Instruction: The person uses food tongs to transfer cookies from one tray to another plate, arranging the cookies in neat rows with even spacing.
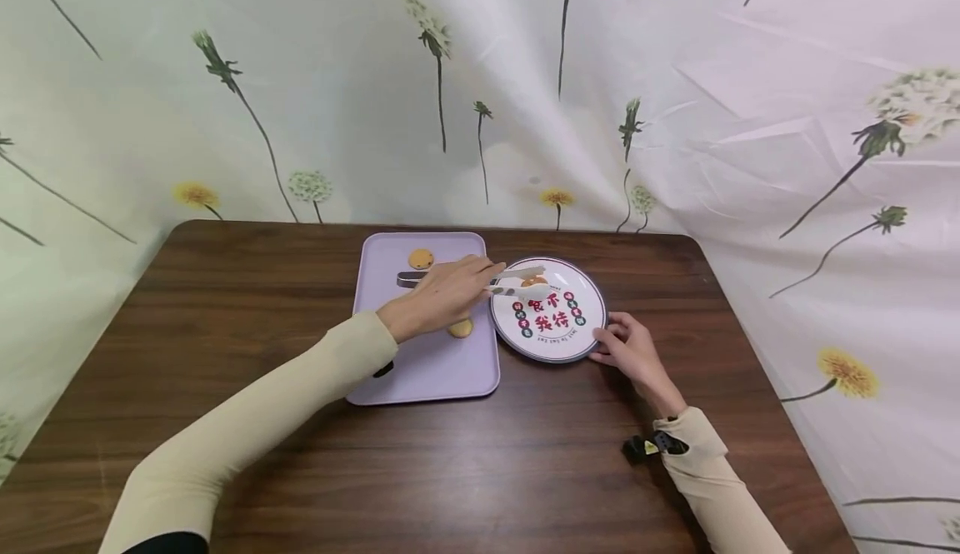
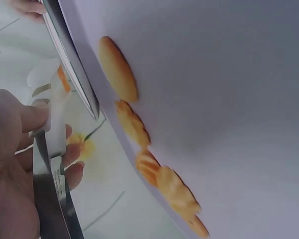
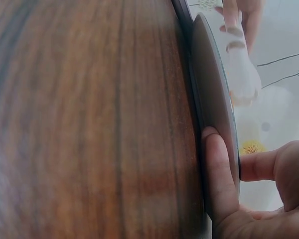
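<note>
My left hand [image 1: 448,291] grips metal tongs [image 2: 52,199] with pale, broad tips, reaching from over the tray across to the plate. Between the tips, over the plate's far side, is a small orange-brown biscuit [image 1: 534,282]; whether it touches the plate I cannot tell. The white plate [image 1: 555,360] has a dark rim and red and green lettering. My right hand [image 1: 630,350] holds its near right edge, thumb on top and a finger underneath. On the lilac tray [image 1: 423,381] lie a round biscuit [image 1: 421,258] and a pale biscuit [image 1: 461,328]; my left hand hides others.
The left wrist view shows several biscuits on the tray, among them a long oval one [image 2: 118,69] and a shell-shaped one [image 2: 177,191]. Tray and plate stand side by side on a dark wooden table [image 1: 525,462]. A flower-patterned curtain [image 1: 337,104] hangs behind.
</note>
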The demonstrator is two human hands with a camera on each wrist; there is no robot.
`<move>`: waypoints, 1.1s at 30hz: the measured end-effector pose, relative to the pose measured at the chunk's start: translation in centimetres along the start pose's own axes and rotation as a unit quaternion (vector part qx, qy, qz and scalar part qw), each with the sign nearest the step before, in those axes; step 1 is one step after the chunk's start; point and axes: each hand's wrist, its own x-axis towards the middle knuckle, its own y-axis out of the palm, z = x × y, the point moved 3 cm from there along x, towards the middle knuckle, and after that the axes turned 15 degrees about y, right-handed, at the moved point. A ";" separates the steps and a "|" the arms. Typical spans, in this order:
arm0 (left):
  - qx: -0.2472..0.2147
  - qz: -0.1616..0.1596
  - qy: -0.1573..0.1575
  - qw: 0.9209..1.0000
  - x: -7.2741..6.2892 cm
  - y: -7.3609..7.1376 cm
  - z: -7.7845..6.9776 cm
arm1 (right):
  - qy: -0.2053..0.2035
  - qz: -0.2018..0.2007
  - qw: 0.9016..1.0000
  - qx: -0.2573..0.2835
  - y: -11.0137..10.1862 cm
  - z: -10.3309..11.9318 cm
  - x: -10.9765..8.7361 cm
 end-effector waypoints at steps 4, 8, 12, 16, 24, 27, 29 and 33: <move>0.013 0.005 0.009 1.000 1.8 0.5 -0.3 | -0.004 0.000 1.000 0.005 0.0 0.0 0.0; 0.010 0.021 0.007 1.000 3.6 1.1 -0.6 | -0.008 -0.004 1.000 0.009 -0.1 0.1 0.1; 0.007 0.036 0.004 0.999 4.8 1.7 -0.8 | -0.009 -0.006 1.000 0.002 0.0 0.1 0.2; 0.016 0.042 0.005 0.999 5.7 2.3 -0.8 | -0.002 -0.009 1.000 0.000 0.0 0.0 0.2; 0.038 0.056 0.011 0.998 6.3 2.9 -0.6 | -0.006 -0.008 1.000 0.007 0.1 -0.1 0.4; 0.039 0.053 0.012 0.998 6.4 3.0 -0.6 | -0.005 -0.009 1.000 0.007 0.0 -0.2 0.5; 0.040 0.052 0.011 0.998 6.5 3.0 -0.5 | -0.005 -0.010 1.000 0.006 0.0 -0.1 0.4; 0.034 0.053 0.011 0.998 6.6 3.1 -0.3 | -0.004 -0.009 1.000 0.004 -0.1 -0.1 0.3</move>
